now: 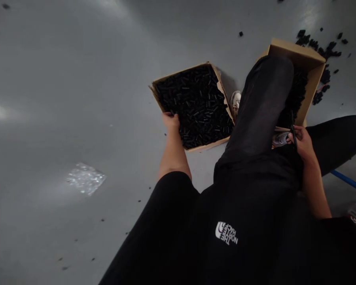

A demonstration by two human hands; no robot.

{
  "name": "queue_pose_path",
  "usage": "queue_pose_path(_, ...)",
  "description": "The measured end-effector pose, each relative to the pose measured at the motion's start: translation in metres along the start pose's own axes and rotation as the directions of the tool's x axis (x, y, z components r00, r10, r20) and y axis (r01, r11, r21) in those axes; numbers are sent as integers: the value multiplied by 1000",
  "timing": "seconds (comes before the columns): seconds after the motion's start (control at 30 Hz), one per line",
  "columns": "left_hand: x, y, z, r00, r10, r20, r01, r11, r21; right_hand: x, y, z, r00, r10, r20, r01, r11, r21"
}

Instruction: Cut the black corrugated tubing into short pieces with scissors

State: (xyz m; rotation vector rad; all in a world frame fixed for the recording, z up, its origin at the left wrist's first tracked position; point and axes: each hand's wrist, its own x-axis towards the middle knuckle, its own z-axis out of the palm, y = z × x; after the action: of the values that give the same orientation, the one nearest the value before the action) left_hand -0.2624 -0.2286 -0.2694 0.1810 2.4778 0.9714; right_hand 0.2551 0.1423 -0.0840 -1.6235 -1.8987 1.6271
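My left hand (171, 118) is closed at the left wall of an open cardboard box (207, 147), its thumb at the rim. Many small black plastic pieces (200, 101) fill that box. My right hand (303, 141) is closed around a slim, dark, pointed tool (293, 128) whose exact kind I cannot make out. It is held upright at the near edge of a second cardboard box (313, 89), which contains more black pieces (298, 93). My leg hides part of this second box.
Loose black pieces (326, 77) lie scattered on the grey floor (77, 99) beyond the right box. A shiny clear plastic bag (86, 179) rests on the floor at left. A blue bar (348, 181) runs at the right. My shoe (236, 99) stands between the boxes.
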Motion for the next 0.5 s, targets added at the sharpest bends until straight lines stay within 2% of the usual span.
queue_pose_path(0.1,-12,25,-8,987,-25,-160,16,998,-56,-1,-3,3,1000,-12,23,11,999,47)
queue_pose_path(0.17,-35,56,-5,986,43,-159,-73,980,-184,-3,-5,6,998,-26,61,22,997,69)
queue_pose_path(0.23,-70,98,7,971,233,-51,-237,923,-302,-8,-7,11,993,-52,107,42,995,90)
queue_pose_path(0.3,-112,148,25,912,407,46,-365,859,-358,-19,-10,17,984,-86,156,67,990,122)
queue_pose_path(0.4,-175,222,55,844,525,112,-436,793,-426,-42,-20,27,962,-163,221,127,977,169)
queue_pose_path(0.5,-222,275,80,795,566,218,-421,774,-474,-64,-32,34,939,-223,261,174,965,195)
